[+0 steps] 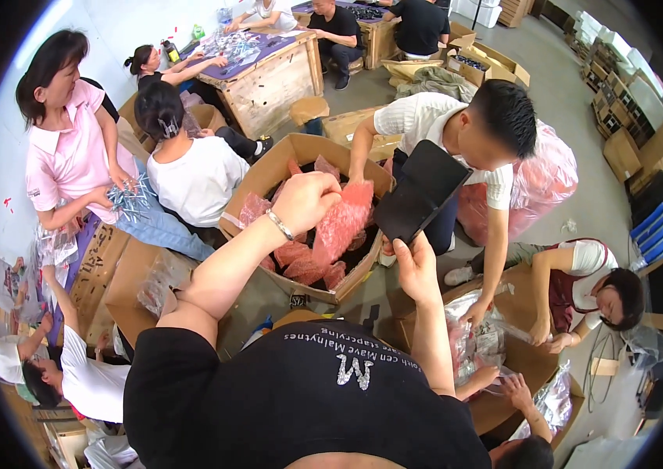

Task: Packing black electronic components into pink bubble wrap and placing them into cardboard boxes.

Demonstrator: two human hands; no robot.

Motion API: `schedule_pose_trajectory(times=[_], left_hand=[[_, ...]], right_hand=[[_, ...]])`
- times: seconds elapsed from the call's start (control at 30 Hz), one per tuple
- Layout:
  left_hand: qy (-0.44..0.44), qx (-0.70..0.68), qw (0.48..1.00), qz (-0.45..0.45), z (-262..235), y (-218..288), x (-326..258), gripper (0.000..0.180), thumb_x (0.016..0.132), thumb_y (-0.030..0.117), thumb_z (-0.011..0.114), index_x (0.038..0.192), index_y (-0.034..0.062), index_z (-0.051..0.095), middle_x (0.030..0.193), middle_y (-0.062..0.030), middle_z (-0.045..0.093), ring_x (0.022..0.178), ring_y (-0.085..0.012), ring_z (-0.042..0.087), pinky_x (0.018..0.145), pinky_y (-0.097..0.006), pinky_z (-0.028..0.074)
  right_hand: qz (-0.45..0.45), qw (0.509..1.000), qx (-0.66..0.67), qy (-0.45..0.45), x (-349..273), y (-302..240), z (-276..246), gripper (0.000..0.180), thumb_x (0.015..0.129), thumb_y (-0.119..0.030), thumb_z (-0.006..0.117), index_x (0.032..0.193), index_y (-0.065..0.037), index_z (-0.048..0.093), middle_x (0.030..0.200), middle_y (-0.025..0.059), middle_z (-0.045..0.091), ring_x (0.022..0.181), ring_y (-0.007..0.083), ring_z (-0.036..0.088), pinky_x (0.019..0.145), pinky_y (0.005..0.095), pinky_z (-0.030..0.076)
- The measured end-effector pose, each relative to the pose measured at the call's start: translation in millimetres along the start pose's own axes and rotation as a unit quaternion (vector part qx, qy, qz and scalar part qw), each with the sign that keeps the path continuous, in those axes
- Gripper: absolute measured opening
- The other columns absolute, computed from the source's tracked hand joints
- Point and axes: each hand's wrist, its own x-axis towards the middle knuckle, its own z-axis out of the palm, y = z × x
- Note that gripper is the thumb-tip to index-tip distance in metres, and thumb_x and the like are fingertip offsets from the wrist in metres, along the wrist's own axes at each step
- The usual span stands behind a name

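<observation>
My left hand (306, 205), with a bangle at the wrist, is closed on the top of a pink bubble-wrap bag (342, 230). The bag hangs over an open cardboard box (364, 283) that holds more pink bubble wrap and dark things. My right hand (416, 267) pinches the lower edge of a black, flat, folded case-like piece (419, 195), thumb on its face. That piece is held up at the box's right side, apart from the bag. Across the box, a co-worker in a white knit shirt (434, 117) leans in with one hand reaching into the box.
To the right, other people's hands work at a carton (515, 293) of clear plastic bags. A large pink bag (538, 184) lies behind the co-worker. At the left, a person in a pink shirt (73, 144) holds metal rods. Wooden worktables (273, 90) stand at the back.
</observation>
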Motion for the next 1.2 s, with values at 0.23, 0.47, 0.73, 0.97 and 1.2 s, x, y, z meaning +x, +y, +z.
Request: schedule_pose_trajectory(times=[0.23, 0.47, 0.73, 0.97, 1.2], left_hand=[[0.052, -0.090, 0.994, 0.037, 12.8, -2.6, -15.4, 0.025, 0.070, -0.004, 0.063, 0.089, 0.0017, 0.048, 0.081, -0.0075, 0.053, 0.069, -0.0145, 0.055, 0.065, -0.025, 0.046], [-0.022, -0.423, 0.902, -0.079, 24.2, -15.9, -27.2, 0.024, 0.077, -0.003, 0.060, 0.099, 0.0015, 0.050, 0.087, -0.0026, 0.056, 0.077, -0.0083, 0.055, 0.069, -0.022, 0.047], [-0.088, -0.536, 0.818, -0.188, 17.5, -38.2, -29.2, 0.014, 0.077, 0.001, 0.062, 0.090, 0.0021, 0.057, 0.086, -0.0008, 0.060, 0.076, -0.0067, 0.056, 0.068, -0.021, 0.046], [0.016, -0.129, 0.985, -0.110, 35.2, -46.2, -35.2, 0.016, 0.069, 0.005, 0.067, 0.081, 0.0018, 0.058, 0.073, -0.0078, 0.059, 0.066, -0.0137, 0.057, 0.062, -0.028, 0.045], [0.062, 0.067, 0.996, 0.025, 49.3, -54.5, -44.1, 0.016, 0.066, 0.006, 0.065, 0.070, 0.0025, 0.049, 0.070, -0.0167, 0.053, 0.069, -0.0349, 0.055, 0.060, -0.040, 0.045]], right_hand=[[-0.034, 0.989, 0.139, 0.024, -0.8, 8.5, 12.9, 0.028, 0.089, -0.010, 0.048, 0.114, 0.002, 0.046, 0.108, 0.0093, 0.055, 0.097, 0.0163, 0.054, 0.084, 0.0348, 0.046], [0.054, 0.951, 0.297, -0.061, 16.2, 24.4, 29.5, 0.024, 0.089, -0.010, 0.046, 0.109, 0.002, 0.051, 0.104, 0.0153, 0.059, 0.091, 0.0245, 0.060, 0.082, 0.0397, 0.048], [0.069, 0.983, 0.170, 0.024, 0.5, 19.3, 30.0, 0.015, 0.087, -0.006, 0.044, 0.098, 0.001, 0.052, 0.092, 0.0121, 0.060, 0.079, 0.0182, 0.059, 0.076, 0.0315, 0.048], [0.110, 0.992, 0.067, 0.004, -33.6, -4.2, 28.9, 0.016, 0.080, -0.004, 0.043, 0.091, 0.001, 0.054, 0.073, 0.0060, 0.059, 0.062, 0.0125, 0.055, 0.061, 0.0251, 0.045], [0.201, 0.977, -0.036, -0.058, -72.5, -20.0, 39.4, 0.010, 0.079, -0.006, 0.049, 0.080, 0.002, 0.054, 0.061, 0.0045, 0.056, 0.054, 0.0089, 0.054, 0.051, 0.0234, 0.045]])
